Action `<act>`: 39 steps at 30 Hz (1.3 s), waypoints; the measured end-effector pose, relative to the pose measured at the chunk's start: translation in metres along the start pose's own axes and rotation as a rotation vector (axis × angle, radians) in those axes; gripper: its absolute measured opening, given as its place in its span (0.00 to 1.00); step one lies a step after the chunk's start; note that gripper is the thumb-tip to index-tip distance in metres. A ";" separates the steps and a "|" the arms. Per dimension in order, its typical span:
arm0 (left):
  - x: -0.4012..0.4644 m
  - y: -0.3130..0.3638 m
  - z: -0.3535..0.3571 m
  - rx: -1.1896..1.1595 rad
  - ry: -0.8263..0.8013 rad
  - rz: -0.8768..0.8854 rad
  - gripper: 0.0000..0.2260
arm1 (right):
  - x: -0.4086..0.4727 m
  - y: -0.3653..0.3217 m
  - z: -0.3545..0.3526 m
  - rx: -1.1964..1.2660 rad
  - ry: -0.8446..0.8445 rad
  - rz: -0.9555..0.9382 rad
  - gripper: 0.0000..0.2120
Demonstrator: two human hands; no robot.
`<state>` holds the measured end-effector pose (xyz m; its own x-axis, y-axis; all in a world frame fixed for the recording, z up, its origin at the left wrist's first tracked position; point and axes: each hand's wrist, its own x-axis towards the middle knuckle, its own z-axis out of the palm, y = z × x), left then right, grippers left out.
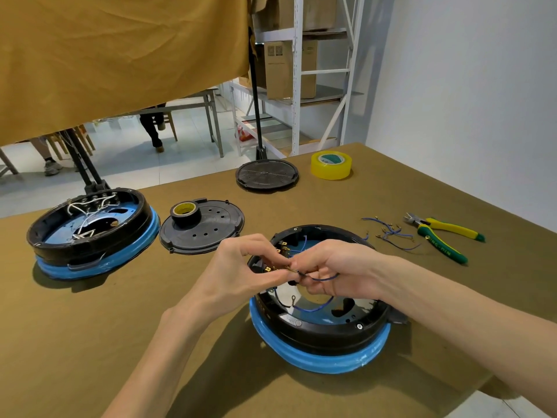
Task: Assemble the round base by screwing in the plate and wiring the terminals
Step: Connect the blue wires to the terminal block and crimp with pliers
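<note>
A round black base with a blue ring (319, 348) lies open side up in front of me, with brass terminals (284, 247) along its far-left inner wall. Above its left side, my right hand (334, 271) pinches a blue wire (322, 278) that ends in a brass connector. My left hand (244, 267) pinches the connector end of that wire from the left, fingertips meeting my right hand's. More blue wire (313, 307) lies inside the base. A black perforated plate (211, 229) lies on the table to the left.
A second wired base (90, 230) sits far left. Black tape (185, 211) rests on the plate. Spare blue wires (391, 232) and yellow-green pliers (443, 236) lie at right. Another black plate (266, 175) and yellow tape (331, 165) are at the back.
</note>
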<state>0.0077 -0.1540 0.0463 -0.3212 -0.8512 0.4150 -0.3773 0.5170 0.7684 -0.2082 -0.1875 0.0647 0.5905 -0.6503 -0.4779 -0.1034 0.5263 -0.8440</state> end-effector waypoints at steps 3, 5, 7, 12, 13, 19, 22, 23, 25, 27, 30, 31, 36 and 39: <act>0.000 0.001 0.003 -0.006 0.024 0.008 0.09 | -0.001 0.002 -0.001 -0.002 0.037 -0.063 0.13; 0.001 0.000 0.004 0.000 0.045 0.017 0.09 | -0.004 0.001 -0.001 0.013 0.020 -0.097 0.12; 0.001 -0.001 0.003 0.011 0.051 0.032 0.09 | -0.009 0.001 -0.001 0.070 -0.018 -0.099 0.13; 0.001 -0.001 0.002 0.046 0.021 0.047 0.14 | -0.011 0.002 0.000 0.171 0.072 -0.112 0.15; 0.001 -0.001 0.002 0.050 0.023 0.046 0.14 | -0.012 0.002 0.000 0.157 0.081 -0.126 0.15; 0.002 0.000 0.000 0.059 0.036 0.054 0.12 | -0.020 0.000 -0.001 0.179 0.069 -0.143 0.14; 0.002 0.000 0.000 0.111 0.024 0.066 0.13 | -0.023 -0.003 -0.002 0.142 0.074 -0.134 0.15; 0.002 0.000 0.001 0.140 0.018 0.075 0.13 | -0.023 -0.003 -0.002 0.104 0.078 -0.133 0.15; 0.003 0.001 0.004 0.187 0.009 0.095 0.12 | -0.023 -0.003 -0.001 0.041 0.095 -0.140 0.15; 0.003 0.001 0.006 0.191 0.006 0.098 0.10 | -0.020 -0.002 0.000 0.000 0.119 -0.137 0.15; 0.002 0.001 0.008 0.148 -0.003 0.031 0.08 | -0.019 -0.001 -0.001 -0.063 0.121 -0.113 0.15; 0.002 0.000 0.009 0.127 -0.004 -0.003 0.08 | -0.018 0.000 -0.001 -0.126 0.122 -0.117 0.14; 0.002 0.000 0.018 0.040 -0.006 -0.148 0.10 | -0.014 0.008 0.007 -0.418 0.236 -0.228 0.15; 0.001 0.000 0.017 -0.013 -0.030 -0.188 0.12 | -0.015 0.006 0.006 -0.515 0.279 -0.339 0.15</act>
<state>-0.0076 -0.1529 0.0387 -0.2717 -0.9295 0.2494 -0.4216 0.3480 0.8374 -0.2128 -0.1710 0.0688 0.4358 -0.8869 -0.1532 -0.3579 -0.0146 -0.9336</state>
